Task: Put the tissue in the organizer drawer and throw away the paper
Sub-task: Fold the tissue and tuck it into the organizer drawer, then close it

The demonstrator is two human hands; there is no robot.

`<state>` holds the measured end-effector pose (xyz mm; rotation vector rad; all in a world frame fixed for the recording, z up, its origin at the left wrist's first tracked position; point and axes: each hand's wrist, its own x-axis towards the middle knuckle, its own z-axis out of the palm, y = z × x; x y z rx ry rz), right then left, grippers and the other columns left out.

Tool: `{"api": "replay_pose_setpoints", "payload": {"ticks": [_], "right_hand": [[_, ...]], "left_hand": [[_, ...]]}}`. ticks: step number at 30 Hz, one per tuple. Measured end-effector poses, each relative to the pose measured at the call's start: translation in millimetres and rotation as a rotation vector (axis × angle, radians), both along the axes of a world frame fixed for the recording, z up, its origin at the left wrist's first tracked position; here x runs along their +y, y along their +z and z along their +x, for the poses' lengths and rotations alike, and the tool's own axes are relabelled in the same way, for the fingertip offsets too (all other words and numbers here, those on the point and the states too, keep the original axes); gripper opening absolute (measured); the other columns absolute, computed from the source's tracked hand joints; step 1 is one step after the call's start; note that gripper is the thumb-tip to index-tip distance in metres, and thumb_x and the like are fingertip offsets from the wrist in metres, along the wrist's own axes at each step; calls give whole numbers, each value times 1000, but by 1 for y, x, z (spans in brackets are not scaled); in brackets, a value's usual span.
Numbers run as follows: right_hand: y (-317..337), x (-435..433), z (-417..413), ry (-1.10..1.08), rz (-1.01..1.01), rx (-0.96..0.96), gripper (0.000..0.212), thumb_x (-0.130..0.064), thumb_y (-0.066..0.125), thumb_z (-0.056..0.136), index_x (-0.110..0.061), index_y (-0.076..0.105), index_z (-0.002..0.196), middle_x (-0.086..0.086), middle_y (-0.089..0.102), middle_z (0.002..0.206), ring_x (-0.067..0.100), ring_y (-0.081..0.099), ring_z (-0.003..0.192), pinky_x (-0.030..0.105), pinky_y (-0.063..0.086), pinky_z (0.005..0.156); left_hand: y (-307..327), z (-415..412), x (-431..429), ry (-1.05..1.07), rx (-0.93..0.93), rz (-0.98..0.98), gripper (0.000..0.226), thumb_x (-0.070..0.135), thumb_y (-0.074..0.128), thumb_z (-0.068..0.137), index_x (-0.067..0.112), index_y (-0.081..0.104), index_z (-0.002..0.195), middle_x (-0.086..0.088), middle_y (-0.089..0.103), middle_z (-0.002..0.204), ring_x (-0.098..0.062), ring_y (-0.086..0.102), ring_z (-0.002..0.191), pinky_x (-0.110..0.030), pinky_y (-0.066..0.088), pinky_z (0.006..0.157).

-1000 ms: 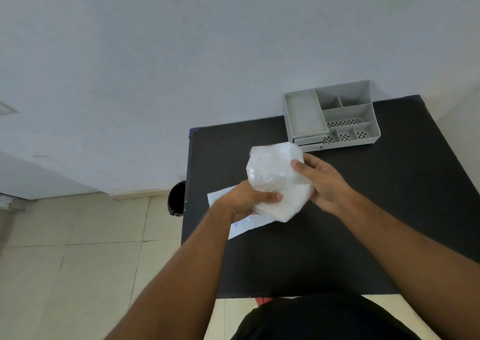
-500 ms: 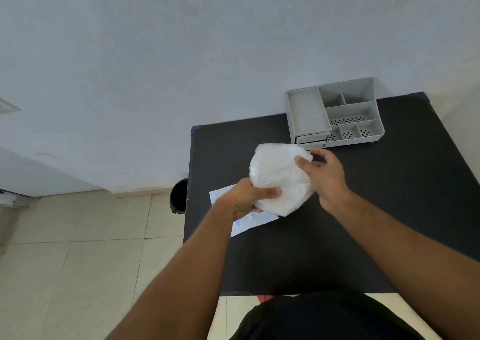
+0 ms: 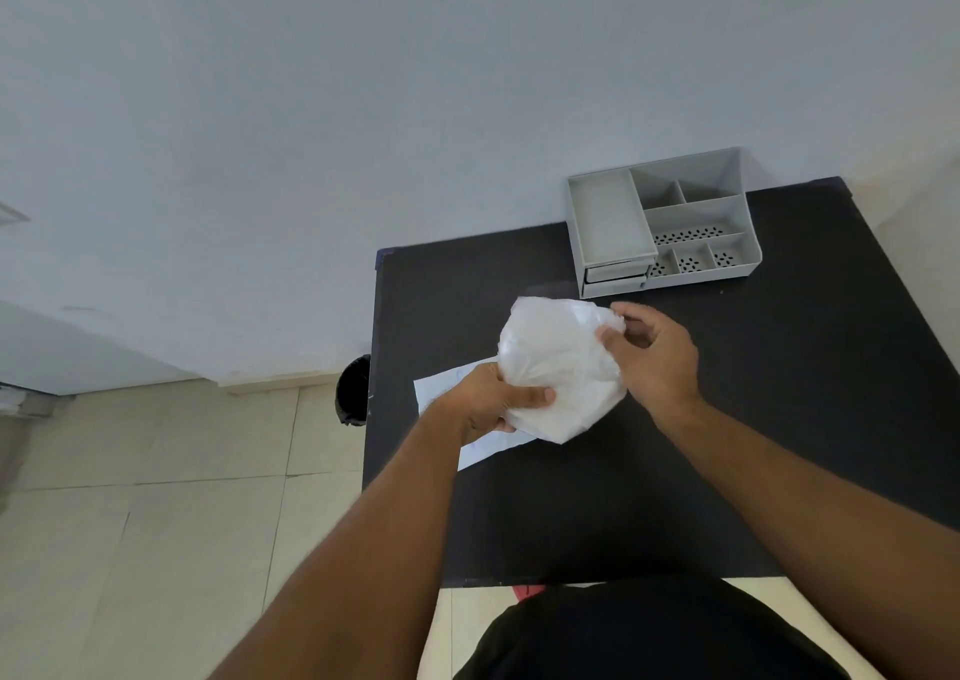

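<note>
and here we have the white tissue pack in its crinkly clear plastic wrap (image 3: 558, 367), held up just above the black tabletop (image 3: 779, 419), a little left of the middle. our left hand (image 3: 493, 401) is wrapped round its lower left corner, thumb pressed across the front and fingers curled underneath. our right hand (image 3: 652, 354) comes in from the other side, thumb and fingertips pinching the loose plastic at the pack's upper right edge, the other fingers curled in a loose arch behind.

under the pack and the left hand lies the flat white sheet of paper with faint blue marks (image 3: 480, 443), resting on the tabletop close to its left edge, partly covered by the hand and the pack so we only see its left and lower parts.

further back, against the pale wall (image 3: 363, 107), sits the grey plastic desk organizer (image 3: 660, 222). its left part is a long open tray with two small drawer fronts (image 3: 615, 274) stacked beneath it, both looking pushed in. its right part is split into several open compartments, the nearer ones with perforated bottoms. the organizer stands apart from both hands, just beyond the right one.

off the tabletop's left edge, down on the beige tiled floor (image 3: 156, 497), we spot a black round bin (image 3: 353, 391), half hidden by the tabletop.
</note>
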<state>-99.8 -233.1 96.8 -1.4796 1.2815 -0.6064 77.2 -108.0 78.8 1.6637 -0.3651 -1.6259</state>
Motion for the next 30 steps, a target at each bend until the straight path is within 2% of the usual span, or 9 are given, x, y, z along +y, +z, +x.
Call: {"api": "replay_pose_setpoints", "payload": {"ticks": [2,4,6,10,17,20,23,26,30], "right_hand": [[-1,-2,-1,51,344,-110,56,-23,77,87,-22,54,138,-1,70,114,14,69,97,37,59,81],[-6,-1,-2,96,558,-165,39,-14,75,89,-12,63,125,8,71,117,22,72,97,41,62,80],[-11,2,-4,48,554,-156,28,-11,78,85,-8,69,112,10,74,110,25,73,95,43,62,80],[-13,6,-5,-110,495,-221,20,-15,81,83,-12,71,100,4,75,98,21,74,88,35,62,66],[-16,12,-10,-21,546,-300,23,-26,68,94,-12,72,111,6,75,111,24,73,100,40,62,71],[-13,9,-14,-4,553,-351,17,-24,61,99,-16,71,110,3,74,113,22,72,102,38,62,71],[-11,9,-14,-45,443,-299,9,-20,65,97,-21,71,104,2,73,110,19,72,98,34,61,65],[-10,10,-9,-81,389,-273,14,-23,66,97,-24,70,110,-2,73,109,16,71,97,37,62,68],[-7,2,-8,-117,496,-229,23,-31,69,94,-24,72,116,-1,74,111,20,71,98,42,62,76]], "left_hand": [[1,4,0,2,-2,6,63,19,95,61,19,70,119,-2,75,117,-30,65,117,-57,51,102],[3,5,-2,-13,2,8,64,19,95,61,19,69,120,-2,75,117,-29,66,117,-57,51,102],[2,3,-3,-27,-9,10,65,19,95,61,18,69,121,-2,75,117,-30,66,117,-57,51,102],[-2,-4,-2,-21,-6,3,65,22,96,60,19,70,120,-4,73,121,-32,64,120,-59,49,102],[-1,1,-4,-45,-40,26,67,24,98,54,20,71,116,-3,74,118,-33,63,120,-60,49,102],[6,2,-7,-45,-48,13,53,18,94,64,21,72,112,-4,74,117,-34,63,120,-59,48,103],[10,-1,-9,-53,-24,16,49,14,91,71,19,71,115,-3,74,117,-33,63,120,-57,49,103],[9,-4,-9,-48,-14,10,53,12,90,71,18,68,119,-4,73,121,-31,63,119,-55,50,103],[5,-5,-6,-142,-40,26,65,22,95,61,19,68,121,-4,73,121,-30,65,117,-55,53,100]]}}
